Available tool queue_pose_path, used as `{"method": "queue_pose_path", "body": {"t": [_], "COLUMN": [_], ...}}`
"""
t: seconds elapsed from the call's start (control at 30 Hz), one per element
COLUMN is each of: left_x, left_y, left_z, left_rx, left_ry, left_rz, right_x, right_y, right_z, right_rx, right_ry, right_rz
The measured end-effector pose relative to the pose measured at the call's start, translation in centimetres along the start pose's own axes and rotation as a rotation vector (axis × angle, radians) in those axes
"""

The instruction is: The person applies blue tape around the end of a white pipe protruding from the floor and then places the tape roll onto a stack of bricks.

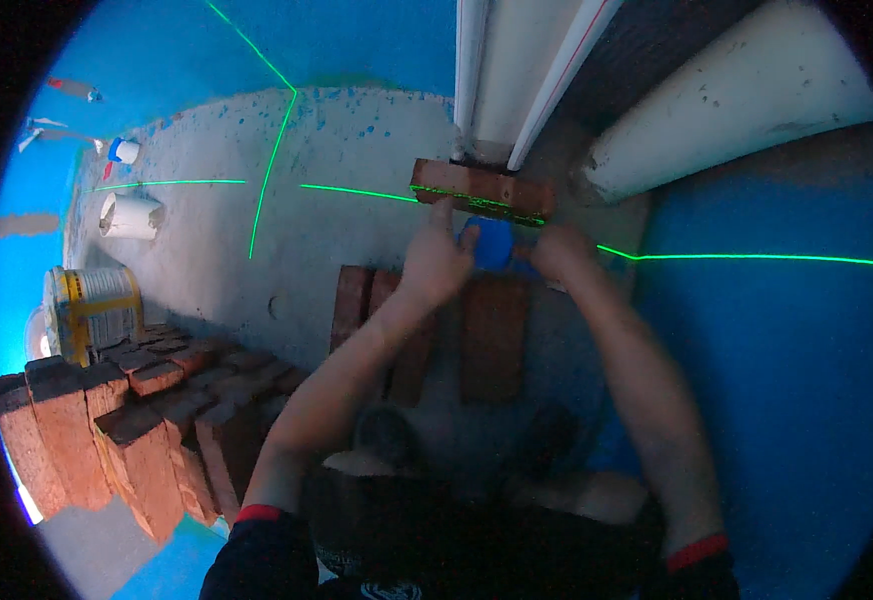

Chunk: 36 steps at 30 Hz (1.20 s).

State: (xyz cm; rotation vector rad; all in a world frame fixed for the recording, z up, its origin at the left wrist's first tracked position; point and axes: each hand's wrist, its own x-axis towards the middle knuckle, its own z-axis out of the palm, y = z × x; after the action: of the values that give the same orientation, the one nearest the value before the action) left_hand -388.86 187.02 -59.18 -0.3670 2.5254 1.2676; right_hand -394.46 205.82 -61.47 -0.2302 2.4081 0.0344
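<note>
A red-brown brick (487,185) lies crosswise at the foot of upright white pipes. A green laser line runs along its near upper edge. My left hand (440,258) is closed at the brick's near left part, a finger reaching onto it and the thumb turned inward. My right hand (564,254) is bent against its near right end. Between the two hands sits a small blue object (491,243), close to both thumbs; its kind is unclear. Some fingertips are hidden or dim. Nearer to me, several bricks (493,335) lie on the grey floor under my arms.
A large brick stack (137,430) stands at lower left, with a white-and-yellow bucket (97,305) behind it. A white pipe piece (130,216) lies farther back. White pipes (532,75) rise ahead; a thick one (727,105) slants at right. Blue-coated surfaces (767,330) border the grey floor.
</note>
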Motion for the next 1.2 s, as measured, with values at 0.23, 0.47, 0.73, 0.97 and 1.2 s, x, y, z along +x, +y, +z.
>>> {"method": "queue_pose_path", "body": {"t": [0.23, 0.47, 0.73, 0.97, 1.2], "left_x": [-0.7, 3.1, 3.1, 2.9, 4.3], "left_y": [-2.2, -5.0, 0.4, -0.8, -4.7], "left_z": [7.3, 16.2, 13.8, 13.8, 19.0], "left_rx": [-0.167, -0.825, -0.938, -1.192, -1.562], "left_ry": [-0.212, -0.271, -0.352, -0.417, -0.36], "left_rz": [0.362, 0.271, 0.148, 0.001, -0.054], "right_x": [3.3, 2.7, 4.2, 5.2, 3.6], "right_y": [3.3, 4.1, 8.3, 5.6, 4.6], "right_z": [2.3, 2.2, 2.0, 1.4, 2.9], "right_rx": [0.279, 0.331, 0.23, 0.156, 0.178], "right_ry": [-0.008, 0.001, 0.063, -0.061, -0.122], "right_rz": [-0.302, -0.301, -0.183, -0.141, -0.141]}}
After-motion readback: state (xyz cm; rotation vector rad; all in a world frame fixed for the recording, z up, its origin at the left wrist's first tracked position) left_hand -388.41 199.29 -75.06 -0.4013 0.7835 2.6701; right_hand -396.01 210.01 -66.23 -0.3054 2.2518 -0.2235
